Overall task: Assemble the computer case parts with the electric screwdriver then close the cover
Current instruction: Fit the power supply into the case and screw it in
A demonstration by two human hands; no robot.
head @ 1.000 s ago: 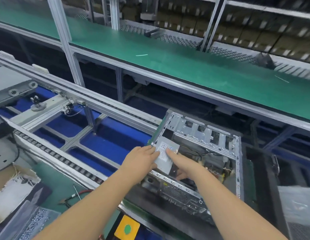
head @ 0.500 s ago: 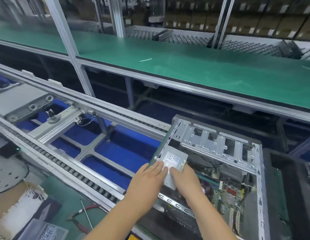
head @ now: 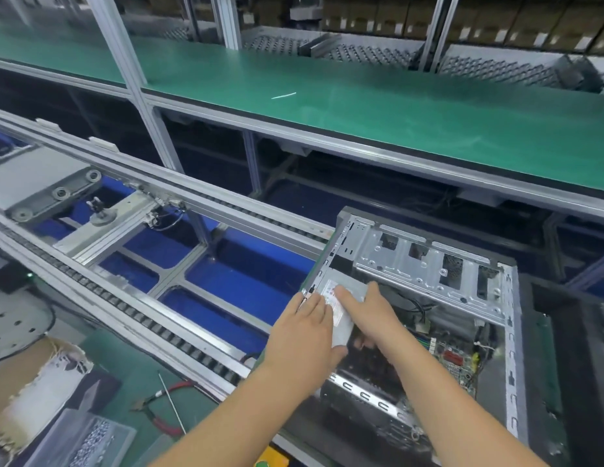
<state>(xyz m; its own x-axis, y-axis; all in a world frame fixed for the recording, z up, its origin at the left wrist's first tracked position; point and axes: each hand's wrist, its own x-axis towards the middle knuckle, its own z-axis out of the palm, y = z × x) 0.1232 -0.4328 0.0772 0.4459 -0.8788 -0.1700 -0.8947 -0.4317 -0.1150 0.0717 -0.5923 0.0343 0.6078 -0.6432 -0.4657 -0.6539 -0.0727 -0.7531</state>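
1. Since the earlier frame both hands have slid further over the grey power supply [head: 341, 318], now covering more of its labelled top.
2. The left hand [head: 305, 345] lies flat, fingers [head: 314, 306] straight and together, thumb curled under the unit's near edge; the right hand [head: 368, 315] presses on top, its fingers partly curled over the inner side.
3. The power supply sits in the near-left corner of the open computer case [head: 425, 308], long axis running away from the viewer.
4. The case lies on its side, opening upward, drive cage [head: 425, 264] at its far edge, motherboard [head: 459, 358] to the right.
5. Left of it: roller conveyor [head: 132, 311], red-handled pliers [head: 159, 412] and a screw box [head: 88, 439] on the table [head: 138, 375].
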